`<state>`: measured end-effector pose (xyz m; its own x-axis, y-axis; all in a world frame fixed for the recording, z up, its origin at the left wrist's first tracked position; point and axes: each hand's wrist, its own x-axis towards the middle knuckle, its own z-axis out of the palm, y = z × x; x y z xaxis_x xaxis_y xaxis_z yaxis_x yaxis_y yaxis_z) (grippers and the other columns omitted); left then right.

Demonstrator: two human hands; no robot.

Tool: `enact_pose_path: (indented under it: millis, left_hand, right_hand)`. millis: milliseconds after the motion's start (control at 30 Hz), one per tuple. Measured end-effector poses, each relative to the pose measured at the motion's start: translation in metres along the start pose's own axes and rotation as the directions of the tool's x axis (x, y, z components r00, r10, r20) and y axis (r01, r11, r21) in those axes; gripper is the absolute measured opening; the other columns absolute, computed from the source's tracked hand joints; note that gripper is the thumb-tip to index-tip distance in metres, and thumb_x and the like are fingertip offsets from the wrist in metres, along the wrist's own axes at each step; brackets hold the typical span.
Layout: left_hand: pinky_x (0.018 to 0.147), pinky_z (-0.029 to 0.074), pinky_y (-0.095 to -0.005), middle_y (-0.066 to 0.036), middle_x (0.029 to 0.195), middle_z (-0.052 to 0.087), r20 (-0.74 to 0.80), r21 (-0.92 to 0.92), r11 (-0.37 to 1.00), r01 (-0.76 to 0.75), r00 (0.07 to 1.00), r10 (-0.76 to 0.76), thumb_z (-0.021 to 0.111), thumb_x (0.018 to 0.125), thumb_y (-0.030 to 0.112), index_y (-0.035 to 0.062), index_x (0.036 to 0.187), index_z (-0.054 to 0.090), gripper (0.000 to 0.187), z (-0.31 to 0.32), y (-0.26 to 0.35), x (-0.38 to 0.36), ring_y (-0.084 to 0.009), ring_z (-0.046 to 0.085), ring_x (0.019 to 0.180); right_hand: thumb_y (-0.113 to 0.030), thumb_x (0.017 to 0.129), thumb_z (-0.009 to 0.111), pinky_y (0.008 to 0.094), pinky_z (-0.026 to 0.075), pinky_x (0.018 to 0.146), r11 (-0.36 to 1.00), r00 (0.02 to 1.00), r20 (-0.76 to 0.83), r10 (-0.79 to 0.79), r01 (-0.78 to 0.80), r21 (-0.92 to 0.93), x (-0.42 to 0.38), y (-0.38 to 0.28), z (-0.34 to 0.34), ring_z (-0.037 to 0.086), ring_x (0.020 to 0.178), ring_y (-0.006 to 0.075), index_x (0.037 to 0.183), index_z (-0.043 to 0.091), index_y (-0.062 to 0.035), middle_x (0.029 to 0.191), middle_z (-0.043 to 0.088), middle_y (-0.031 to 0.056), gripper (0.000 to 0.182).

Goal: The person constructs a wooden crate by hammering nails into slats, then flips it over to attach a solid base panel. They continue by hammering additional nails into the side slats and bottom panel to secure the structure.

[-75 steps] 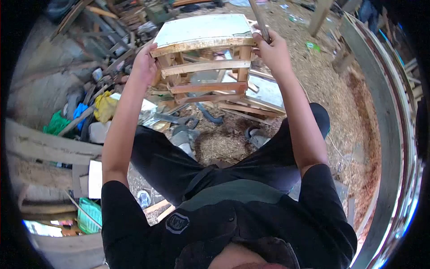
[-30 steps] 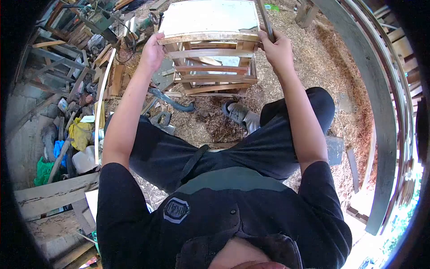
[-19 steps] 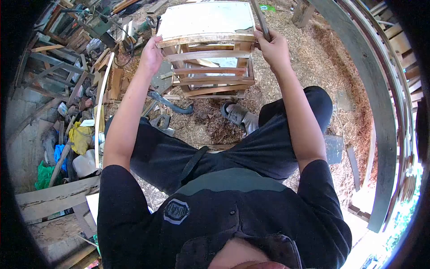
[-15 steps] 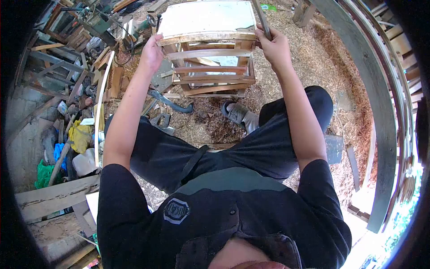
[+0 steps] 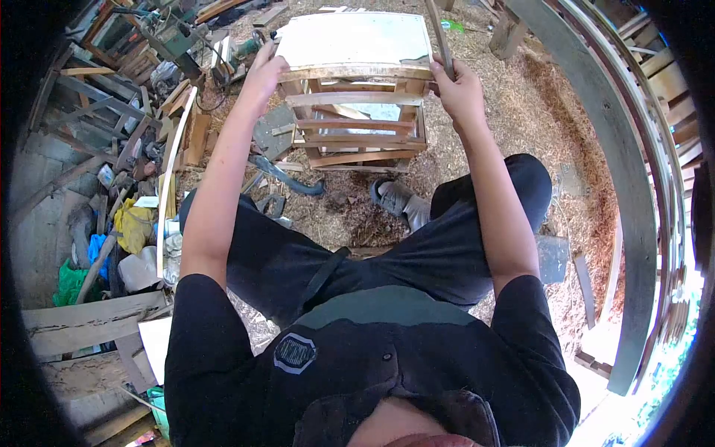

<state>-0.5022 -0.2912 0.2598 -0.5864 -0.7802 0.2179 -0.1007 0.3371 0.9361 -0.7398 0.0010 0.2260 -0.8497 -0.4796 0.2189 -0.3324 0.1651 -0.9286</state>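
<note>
A wooden frame with several slats stands on the floor in front of me, topped by a white panel. At the left front corner of the top, my left hand rests against the edge, its fingers apart and pointing away from me. My right hand is closed round a thin dark wooden stick beside the right front corner. The stick points away along the panel's right side.
Sawdust and shavings cover the floor. Scrap wood, a green machine and a yellow bag lie at the left. A curved grey beam runs down the right. A dark curved tool lies near the frame.
The frame appears slightly lower in view. My left hand has opened its fingers from the left corner and sits farther over the edge. My right hand still holds the stick.
</note>
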Motion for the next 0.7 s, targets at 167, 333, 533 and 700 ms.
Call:
enact_pose_path:
  millis: [167, 333, 533, 700]
  left_hand:
    - [0.12, 0.039, -0.0426, -0.025, 0.156, 0.05, 0.302, 0.483, 0.731, -0.482, 0.875, 0.378, 0.055, 0.098, 0.028, 0.0008, 0.143, 0.06, 0.053, 0.029, 0.037, 0.025, -0.0418, 0.049, 0.144]
    - [0.128, 0.025, -0.0493, -0.018, 0.168, 0.035, 0.429, 0.683, 0.537, -0.495, 0.867, 0.254, 0.04, 0.107, 0.047, 0.0178, 0.157, 0.049, 0.058, 0.107, 0.046, 0.032, -0.0365, 0.035, 0.155]
    - [0.13, 0.019, -0.0524, -0.013, 0.174, 0.025, 0.491, 0.774, 0.4, -0.491, 0.864, 0.112, 0.025, 0.109, 0.06, 0.0435, 0.164, 0.033, 0.058, 0.119, 0.051, 0.035, -0.0346, 0.025, 0.16]
    - [0.131, 0.019, -0.0518, -0.012, 0.175, 0.023, 0.491, 0.803, 0.348, -0.484, 0.868, 0.074, 0.022, 0.112, 0.056, 0.0433, 0.165, 0.031, 0.055, 0.116, 0.057, 0.033, -0.0333, 0.024, 0.16]
  right_hand:
    - [-0.038, 0.098, 0.071, 0.0361, 0.052, 0.073, 1.0, 1.0, 0.017, 0.01, -0.01, 0.004, -0.003, -0.008, 0.0, 0.068, 0.075, 0.0194, 0.126, 0.074, -0.0057, 0.082, 0.073, 0.0116, 0.043]
    - [-0.034, 0.099, 0.07, 0.0357, 0.054, 0.078, 0.993, 0.999, 0.047, -0.017, 0.011, 0.114, -0.001, -0.007, -0.003, 0.07, 0.08, 0.0184, 0.125, 0.074, -0.0023, 0.088, 0.075, 0.0123, 0.042]
    - [-0.032, 0.1, 0.069, 0.0399, 0.054, 0.078, 0.982, 0.998, 0.064, 0.004, 0.008, -0.189, -0.033, -0.052, -0.044, 0.069, 0.076, 0.0254, 0.121, 0.071, 0.0006, 0.083, 0.073, 0.0178, 0.04]
    - [-0.027, 0.102, 0.067, 0.0341, 0.049, 0.062, 0.972, 0.977, 0.213, -0.023, 0.072, -0.225, -0.064, -0.067, -0.071, 0.059, 0.065, 0.0158, 0.137, 0.064, -0.0074, 0.077, 0.063, 0.0081, 0.04]
